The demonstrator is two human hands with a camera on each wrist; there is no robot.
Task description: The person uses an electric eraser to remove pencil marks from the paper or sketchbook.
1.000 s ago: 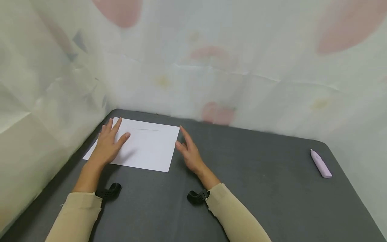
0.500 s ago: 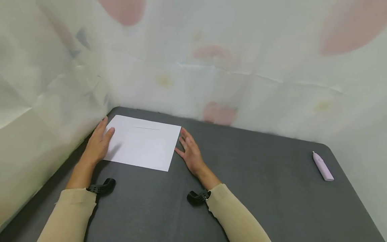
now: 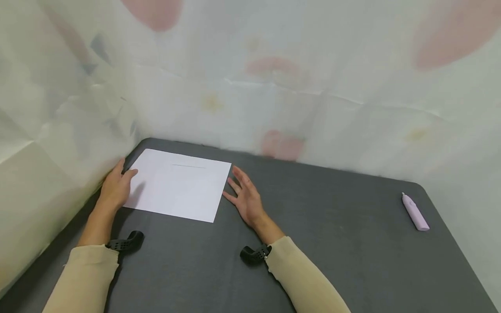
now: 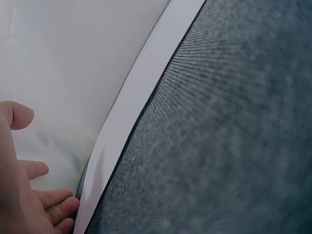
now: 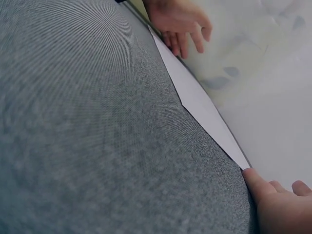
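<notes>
A white sheet of paper (image 3: 178, 184) with a thin pencil line near its far edge lies flat at the back left of the dark grey table (image 3: 313, 234). My left hand (image 3: 114, 188) rests at the sheet's left edge, fingers relaxed, thumb over the paper's margin. In the left wrist view the left hand (image 4: 27, 195) has its fingertips at the paper (image 4: 141, 92) edge. My right hand (image 3: 244, 198) lies flat on the table, fingers spread, just right of the sheet's right edge. In the right wrist view its fingertips (image 5: 273, 197) touch the paper (image 5: 204, 107) corner.
A lilac marker pen (image 3: 415, 211) lies near the table's right edge. White sheeting with faint pink and yellow shapes (image 3: 274, 87) walls the table at the back and left. Black wrist mounts (image 3: 127, 242) sit under both beige sleeves.
My left hand has slid off the sheet's top to its left edge. The right hand has lowered flat onto the table beside the right edge. The paper stays in place.
</notes>
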